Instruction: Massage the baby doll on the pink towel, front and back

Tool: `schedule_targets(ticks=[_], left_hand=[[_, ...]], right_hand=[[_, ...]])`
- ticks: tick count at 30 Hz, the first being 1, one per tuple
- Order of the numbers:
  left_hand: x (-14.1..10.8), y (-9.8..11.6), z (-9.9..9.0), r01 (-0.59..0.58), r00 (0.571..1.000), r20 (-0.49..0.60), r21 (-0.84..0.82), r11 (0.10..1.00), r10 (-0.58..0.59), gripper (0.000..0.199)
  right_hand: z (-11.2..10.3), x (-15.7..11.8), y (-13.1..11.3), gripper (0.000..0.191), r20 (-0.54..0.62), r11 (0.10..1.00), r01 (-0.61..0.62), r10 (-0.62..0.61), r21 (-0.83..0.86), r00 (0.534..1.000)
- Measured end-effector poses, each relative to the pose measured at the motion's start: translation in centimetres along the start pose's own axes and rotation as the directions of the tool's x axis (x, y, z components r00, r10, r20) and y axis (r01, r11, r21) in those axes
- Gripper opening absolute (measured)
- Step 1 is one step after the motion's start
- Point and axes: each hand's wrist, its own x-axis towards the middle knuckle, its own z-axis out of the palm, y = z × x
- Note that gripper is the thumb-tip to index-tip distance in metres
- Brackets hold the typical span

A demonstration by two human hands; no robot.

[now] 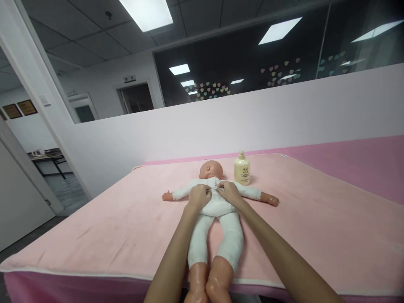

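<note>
A baby doll (217,205) with a white cloth body lies on a pink blanket (132,223), its arms spread and its head turned to the left. Its bare plastic lower legs reach over the near edge. My left hand (200,195) rests on the left side of the doll's upper back, fingers curled against the white cloth. On the right side, my right hand (229,192) touches the cloth with bent fingers, close to the left one. Whether cloth is pinched in either hand is too small to tell.
Beside the doll's head, on the right, stands a pale yellow pump bottle (242,169). A low white wall (202,126) with dark glass above runs behind the table. At the left are a door and a desk (49,158).
</note>
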Motion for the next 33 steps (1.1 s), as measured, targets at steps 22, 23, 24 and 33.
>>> schedule_targets(ticks=[22, 23, 24, 33], left_hand=[[3.2, -2.0, 2.4, 0.152, 0.968, -0.165, -0.216, 0.964, -0.19, 0.01], [3.1, -2.2, 2.5, 0.145, 0.966, -0.177, -0.242, 0.959, -0.191, 0.009], [2.9, -2.3, 2.6, 0.134, 0.964, -0.188, -0.266, 0.954, -0.188, 0.009], [2.0, -3.8, 3.9, 0.081, 0.954, -0.22, -0.465, 0.881, -0.204, 0.023]], right_hand=[[0.8, -0.4, -0.4, 0.039, -0.245, 0.955, 0.286, -0.297, -0.081, 0.923], [1.1, -0.4, -0.2, 0.04, -0.269, 0.962, 0.261, -0.274, -0.082, 0.924], [1.4, -0.3, -0.1, 0.042, -0.285, 0.971, 0.223, -0.238, -0.084, 0.928], [2.3, 1.4, 1.8, 0.031, -0.177, 0.988, -0.075, 0.098, 0.135, 0.979]])
